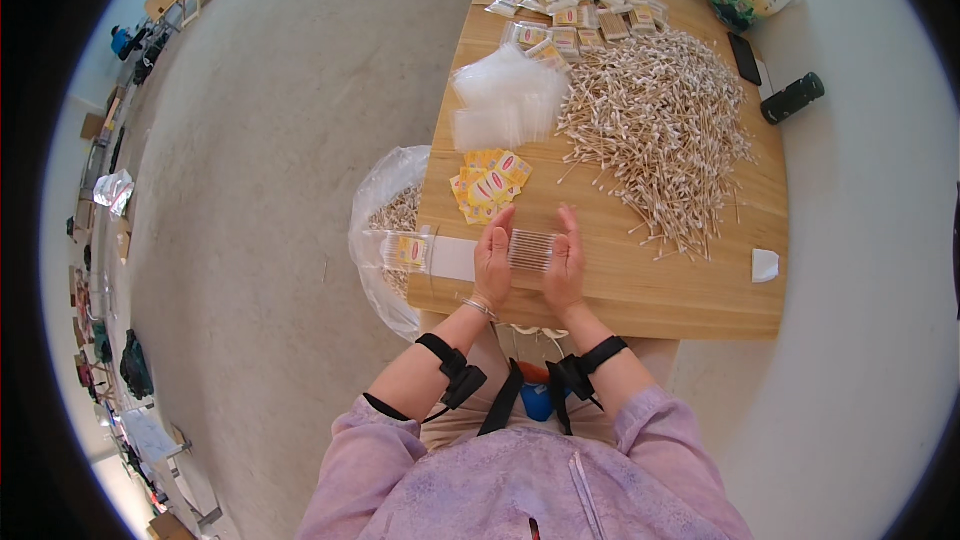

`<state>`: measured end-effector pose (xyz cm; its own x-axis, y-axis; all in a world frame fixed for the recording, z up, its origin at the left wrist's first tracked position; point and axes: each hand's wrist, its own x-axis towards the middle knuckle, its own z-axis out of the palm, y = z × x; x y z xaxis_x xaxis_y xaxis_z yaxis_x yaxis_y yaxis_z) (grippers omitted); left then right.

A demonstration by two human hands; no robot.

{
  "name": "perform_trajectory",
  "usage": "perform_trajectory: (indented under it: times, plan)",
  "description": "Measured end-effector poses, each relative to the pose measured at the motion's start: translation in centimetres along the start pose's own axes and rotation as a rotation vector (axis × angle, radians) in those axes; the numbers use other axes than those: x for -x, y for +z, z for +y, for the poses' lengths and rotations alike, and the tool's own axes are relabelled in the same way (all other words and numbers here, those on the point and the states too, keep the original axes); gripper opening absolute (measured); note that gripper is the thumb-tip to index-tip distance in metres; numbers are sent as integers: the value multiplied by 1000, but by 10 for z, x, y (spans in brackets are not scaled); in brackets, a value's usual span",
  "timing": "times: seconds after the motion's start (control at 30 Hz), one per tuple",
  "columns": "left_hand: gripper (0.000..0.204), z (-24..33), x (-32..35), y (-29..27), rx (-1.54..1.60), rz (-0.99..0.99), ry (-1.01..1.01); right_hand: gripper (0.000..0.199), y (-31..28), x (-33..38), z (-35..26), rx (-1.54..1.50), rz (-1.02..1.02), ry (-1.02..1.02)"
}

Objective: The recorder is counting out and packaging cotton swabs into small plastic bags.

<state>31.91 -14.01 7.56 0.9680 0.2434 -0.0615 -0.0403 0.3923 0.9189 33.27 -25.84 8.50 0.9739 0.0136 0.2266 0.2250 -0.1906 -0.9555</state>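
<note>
Between my two palms lies a row of cotton swabs [531,250], side by side on the table. My left hand [493,258] stands on edge at the row's left end, fingers stretched out and pointing away from me. Facing it, my right hand [565,258] is at the right end, its fingers also straight. To the left of my left hand is a white strip [454,259], with a clear packet of swabs and a yellow card [407,252] at the table's left edge. Just beyond my left hand are loose yellow cards [490,183].
A big heap of cotton swabs [660,130] covers the table's right middle. Clear plastic bags [510,95] and several filled packets [580,5] lie beyond. At the wall are a black bottle [792,98] and a phone [744,59]. A plastic sack [366,275] with swabs hangs left.
</note>
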Motion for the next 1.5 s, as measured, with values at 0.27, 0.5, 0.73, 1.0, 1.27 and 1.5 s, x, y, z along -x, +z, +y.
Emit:
perform_trajectory:
  times: [0.27,0.5,0.73,1.0,1.27,1.5]
  plan:
    - [52,-1,1,-1,-36,-11,15,88,-20,20,-17,1033,-632,-124]
    - [54,-3,1,-6,-27,-13,22,79,-19,20,-16,852,-564,-101]
    - [53,1,-1,-4,18,7,0,62,3,3,-8,74,-81,40]
    - [57,3,1,-6,-9,-33,-4,67,7,5,2,57,-126,4]
    - [58,-1,-2,-10,-1,-35,15,94,-11,23,-15,993,-621,-166]
    - [51,6,1,-16,-114,-55,-43,101,-7,25,-22,1023,-621,-151]
